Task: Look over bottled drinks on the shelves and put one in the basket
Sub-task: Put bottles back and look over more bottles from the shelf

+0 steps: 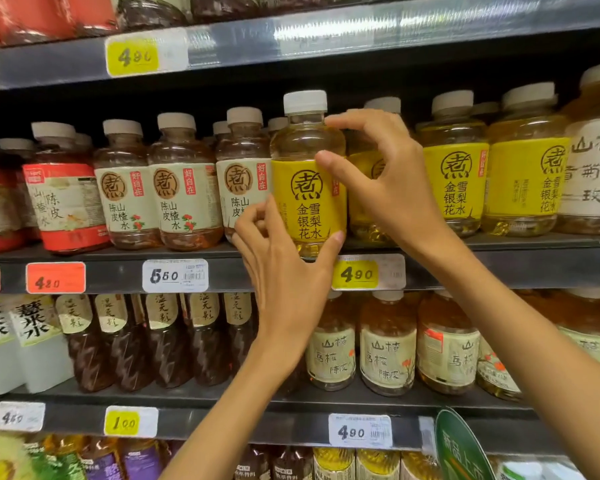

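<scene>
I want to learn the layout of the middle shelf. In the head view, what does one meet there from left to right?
Red-label bottle → two cream-label bottles → left hand → held yellow-label bottle → right hand → two yellow-label bottles.

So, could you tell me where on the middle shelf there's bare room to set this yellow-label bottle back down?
Only at the shelf front beneath the held yellow-label bottle, between the beige-label bottles and the yellow-label row. Elsewhere bottles stand shoulder to shoulder.
</scene>
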Motion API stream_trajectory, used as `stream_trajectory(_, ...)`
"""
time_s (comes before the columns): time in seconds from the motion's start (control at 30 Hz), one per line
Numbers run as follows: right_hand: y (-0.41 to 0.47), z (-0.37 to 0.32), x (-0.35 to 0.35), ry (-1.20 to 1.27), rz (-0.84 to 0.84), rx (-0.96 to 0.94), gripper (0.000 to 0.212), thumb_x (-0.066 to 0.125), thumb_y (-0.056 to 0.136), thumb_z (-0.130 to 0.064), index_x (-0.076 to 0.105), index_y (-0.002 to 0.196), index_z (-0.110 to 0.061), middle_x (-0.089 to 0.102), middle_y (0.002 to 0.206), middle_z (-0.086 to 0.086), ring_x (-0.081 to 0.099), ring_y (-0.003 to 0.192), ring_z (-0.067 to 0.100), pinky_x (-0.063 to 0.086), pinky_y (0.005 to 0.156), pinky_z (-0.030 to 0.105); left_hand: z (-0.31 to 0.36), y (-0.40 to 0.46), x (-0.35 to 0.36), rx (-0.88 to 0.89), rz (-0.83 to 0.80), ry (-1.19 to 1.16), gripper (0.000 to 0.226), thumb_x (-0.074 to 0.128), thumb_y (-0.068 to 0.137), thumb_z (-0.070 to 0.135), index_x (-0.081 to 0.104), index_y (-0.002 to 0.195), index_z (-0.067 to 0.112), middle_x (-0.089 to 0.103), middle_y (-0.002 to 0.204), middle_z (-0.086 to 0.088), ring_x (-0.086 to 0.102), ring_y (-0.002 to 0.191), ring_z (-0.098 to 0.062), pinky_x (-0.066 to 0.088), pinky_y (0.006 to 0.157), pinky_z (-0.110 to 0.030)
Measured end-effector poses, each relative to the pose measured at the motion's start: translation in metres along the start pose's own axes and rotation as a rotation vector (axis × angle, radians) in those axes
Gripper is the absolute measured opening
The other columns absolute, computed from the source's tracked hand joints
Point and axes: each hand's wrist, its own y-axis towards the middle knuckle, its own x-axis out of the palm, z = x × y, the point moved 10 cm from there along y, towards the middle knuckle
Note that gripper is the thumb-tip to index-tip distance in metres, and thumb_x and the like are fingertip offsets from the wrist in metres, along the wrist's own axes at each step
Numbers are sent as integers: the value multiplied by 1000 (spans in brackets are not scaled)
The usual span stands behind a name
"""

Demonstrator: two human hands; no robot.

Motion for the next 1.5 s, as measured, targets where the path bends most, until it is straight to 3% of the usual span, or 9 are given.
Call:
stream_trajectory(0.1,-1,2,-2,-124,15,-23,39,62,90,-37,62,125,-19,50,119,-13,37,123,3,27,104,26,7,1,3,42,28,-22,95,74,80,34,16,152,12,22,138,-9,16,118,-1,22,105,-18)
stream_trajectory(0.23,3,9,1,-222,4,8,42,58,90,-43,61,126,-22,56,123,-2,42,123,10,22,101,27,15,1,2,112,96,111,89,71,82,35,21,149,5,33,137,-15,22,121,-15,13,100,-16)
stream_trajectory(0.37,3,6,3,-355,25,-58,45,60,89,-43,62,126,-18,62,122,5,46,122,24,25,101,36,13,2,12,93,46,187,84,64,88,37,20,149,2,34,140,-17,24,122,-24,21,102,-29)
stream_trajectory(0.57,1,9,9,-507,2,-92,48,52,93,-46,58,131,-17,62,128,5,43,130,29,11,110,42,12,4,24,52,10,314,83,54,93,42,10,151,4,24,148,-16,22,126,-29,25,104,-39)
stream_trajectory(0.87,5,20,13,-496,-112,-75,52,51,94,-48,50,139,-23,54,139,-1,32,140,20,6,112,41,6,6,23,-32,34,139,80,66,88,29,20,150,11,29,135,-12,21,115,-19,17,91,-21)
stream_trajectory(1.07,6,34,-28,-640,110,0,59,51,91,-54,50,132,-12,55,124,11,46,119,29,25,102,40,3,10,28,-68,-27,170,81,62,91,36,14,150,10,26,138,-11,20,122,-22,18,98,-26)
stream_trajectory(1.23,7,49,-23,-880,-48,31,81,39,89,-69,40,133,-1,64,110,20,49,117,37,3,115,48,14,-2,17,-30,1,57,72,63,90,30,24,147,10,28,139,-9,20,118,-12,15,93,-19)
stream_trajectory(1.37,4,35,-34,-760,28,-9,84,52,84,-67,39,140,-5,61,121,17,48,122,34,9,116,47,26,-21,13,17,13,-138,65,63,89,22,30,144,14,30,139,-1,19,113,-1,20,97,-18)
stream_trajectory(1.5,-12,17,-38,-230,53,-33,94,73,77,-44,25,147,-5,47,133,9,45,124,23,33,110,45,34,-31,24,56,-149,-312,73,67,85,26,26,145,21,26,139,8,24,130,-5,28,106,-19)
